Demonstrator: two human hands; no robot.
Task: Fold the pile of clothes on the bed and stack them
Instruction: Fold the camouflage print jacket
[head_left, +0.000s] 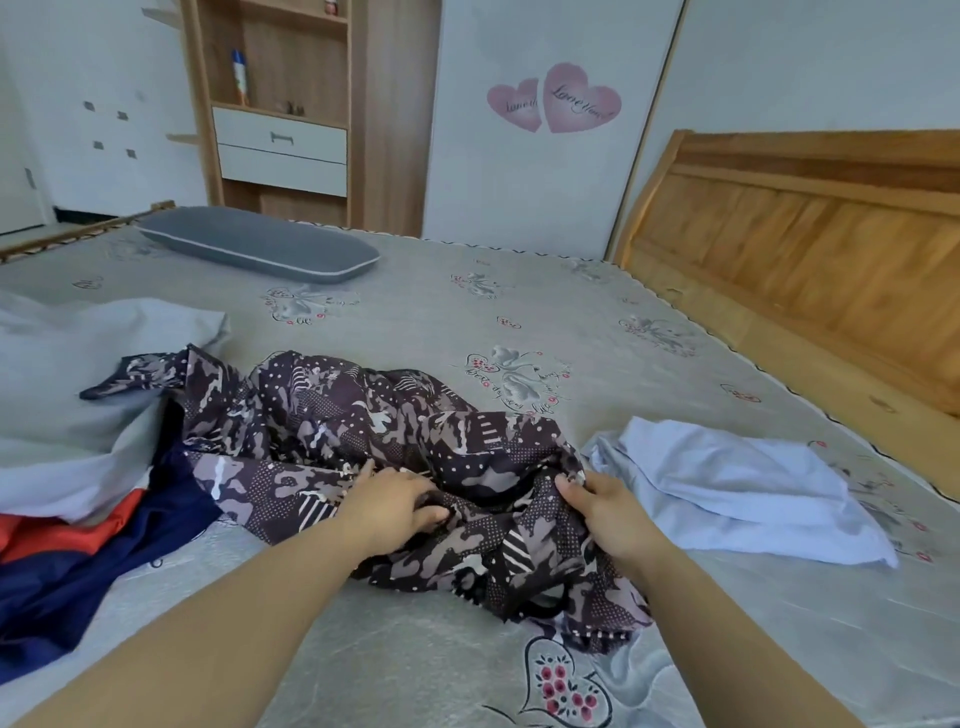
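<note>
Crumpled patterned garment (337, 431) under both gripping hands, left hand (392, 506), right hand (608, 506)

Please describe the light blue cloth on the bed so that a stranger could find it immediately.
Start at the wooden headboard on the right and come down onto the grey bed. The light blue cloth lies just beyond the right hand. It is plain and pale, unlike the dark patterned garment beside it.
</note>
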